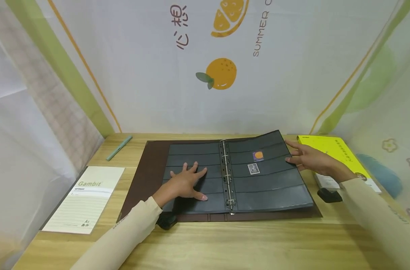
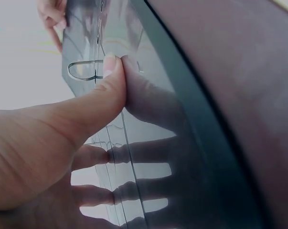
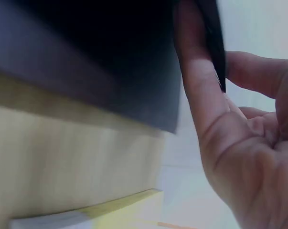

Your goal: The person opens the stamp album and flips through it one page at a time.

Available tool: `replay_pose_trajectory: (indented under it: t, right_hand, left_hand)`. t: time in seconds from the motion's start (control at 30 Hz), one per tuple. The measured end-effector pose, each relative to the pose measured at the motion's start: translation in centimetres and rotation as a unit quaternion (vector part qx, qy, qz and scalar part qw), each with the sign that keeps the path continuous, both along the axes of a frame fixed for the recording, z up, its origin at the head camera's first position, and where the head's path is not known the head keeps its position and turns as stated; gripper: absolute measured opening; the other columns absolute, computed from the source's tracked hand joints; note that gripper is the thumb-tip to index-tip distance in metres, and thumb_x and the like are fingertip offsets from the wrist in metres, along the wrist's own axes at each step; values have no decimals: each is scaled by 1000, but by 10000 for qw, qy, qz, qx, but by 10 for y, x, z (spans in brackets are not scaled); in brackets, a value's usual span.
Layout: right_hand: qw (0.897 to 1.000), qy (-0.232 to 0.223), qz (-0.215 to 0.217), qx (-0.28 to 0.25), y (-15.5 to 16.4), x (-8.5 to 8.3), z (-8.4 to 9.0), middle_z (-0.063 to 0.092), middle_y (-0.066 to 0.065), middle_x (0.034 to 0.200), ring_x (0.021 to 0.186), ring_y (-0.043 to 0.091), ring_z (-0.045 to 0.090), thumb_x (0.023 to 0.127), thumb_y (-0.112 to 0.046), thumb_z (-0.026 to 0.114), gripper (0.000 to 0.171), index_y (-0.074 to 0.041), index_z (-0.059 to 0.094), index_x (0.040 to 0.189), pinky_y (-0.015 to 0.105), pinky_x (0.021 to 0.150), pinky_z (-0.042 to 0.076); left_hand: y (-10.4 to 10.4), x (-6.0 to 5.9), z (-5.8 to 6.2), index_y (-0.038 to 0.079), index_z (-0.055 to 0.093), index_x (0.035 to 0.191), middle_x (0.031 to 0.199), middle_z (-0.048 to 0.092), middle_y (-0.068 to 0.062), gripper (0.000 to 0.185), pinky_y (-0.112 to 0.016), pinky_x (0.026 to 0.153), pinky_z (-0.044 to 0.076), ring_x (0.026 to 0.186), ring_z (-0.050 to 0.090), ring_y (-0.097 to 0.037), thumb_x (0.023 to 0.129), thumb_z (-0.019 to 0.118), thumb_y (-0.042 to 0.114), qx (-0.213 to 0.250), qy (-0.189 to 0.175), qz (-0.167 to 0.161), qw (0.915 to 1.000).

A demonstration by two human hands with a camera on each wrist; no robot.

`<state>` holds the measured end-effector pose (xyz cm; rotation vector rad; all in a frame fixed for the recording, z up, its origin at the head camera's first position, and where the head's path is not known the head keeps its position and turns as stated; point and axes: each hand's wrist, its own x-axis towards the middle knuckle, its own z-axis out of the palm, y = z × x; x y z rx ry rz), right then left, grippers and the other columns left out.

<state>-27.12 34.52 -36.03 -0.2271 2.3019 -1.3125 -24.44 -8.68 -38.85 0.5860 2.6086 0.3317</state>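
1. The left hand (image 1: 186,183) is spread flat on the album's left page (image 1: 191,157), centre frame.
2. The right page (image 1: 269,180) edge is pinched by the right hand (image 1: 309,157).
3. The page should be lifted slowly, rings (image 1: 227,174) watched.

Operator's arms and hands: long cream sleeves, bare hands.

Both forearms are covered by plain cream long sleeves ending at the wrist; the left sleeve (image 1: 123,232) carries a small line of dark lettering near the cuff, too small to read. The left hand (image 1: 186,183) and right hand (image 1: 313,159) are bare. A black wrist-mounted unit (image 1: 329,195) sits below the right cuff.
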Motion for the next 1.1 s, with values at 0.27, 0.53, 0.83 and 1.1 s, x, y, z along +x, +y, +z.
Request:
replay_pose_trajectory:
  t: [0.27,0.53,0.83,1.1]
  right_hand:
    - [9966,563,-90,586,-19,-6,46,27,37,158,105,19,65,106,-20,53,79,-11,0,164,37,86,57]
    - [9895,1199,-272,761,-66,-12,103,54,30,144,72,2,64,105,-14,55,68,-13,20,163,27,71,59]
    - [9860,1463,-184,777,-92,-13,127,60,24,140,89,3,73,104,-18,55,63,-15,27,161,29,79,61]
    - [9800,1645,-126,1111,-101,-13,132,58,24,142,94,15,66,104,-22,56,63,-17,28,161,33,83,61]
  left_hand:
    - [0,0,-2,28,25,162,171,4,-14,97,-85,108,8,155,0,-49,84,78,51,-2,-8,35,10000]
    - [-3,-1,0,28,25,162,171,5,-15,97,-85,107,8,154,0,-50,84,78,51,-17,48,99,9999]
    - [-3,0,-2,28,25,162,171,4,-15,97,-85,108,8,154,0,-50,84,77,51,29,14,70,10000]
    - [-1,1,-2,28,24,162,171,4,-14,97,-84,109,8,155,0,-49,84,77,52,-19,18,51,10000]
